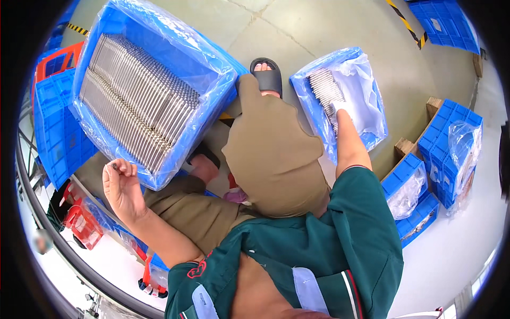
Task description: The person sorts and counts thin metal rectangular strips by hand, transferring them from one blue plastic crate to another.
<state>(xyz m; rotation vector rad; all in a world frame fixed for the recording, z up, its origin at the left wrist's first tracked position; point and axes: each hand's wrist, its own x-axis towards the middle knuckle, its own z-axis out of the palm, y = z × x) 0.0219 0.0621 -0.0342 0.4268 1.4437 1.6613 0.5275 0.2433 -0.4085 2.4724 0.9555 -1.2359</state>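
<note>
My left hand (123,192) is raised palm up at the near corner of the large blue crate (217,69). Its fingers are curled, and a small dark tip shows at the fingertips; what it belongs to I cannot make out. Rows of thin metal rods (135,98) fill much of this plastic-lined crate. On the right, my right hand (341,108) reaches down into a smaller lined blue crate (381,130). It is at the edge of a stack of metal rods (322,87), beside white lining (360,98). Its fingers are lost in the pale glare.
My knees and a sandalled foot (267,80) lie between the two crates. Blue crates with clear plastic (451,154) stand at the right, near wooden blocks. More blue crates (61,125) and red bins (84,226) stand at the left, by a dark curved rail (56,250).
</note>
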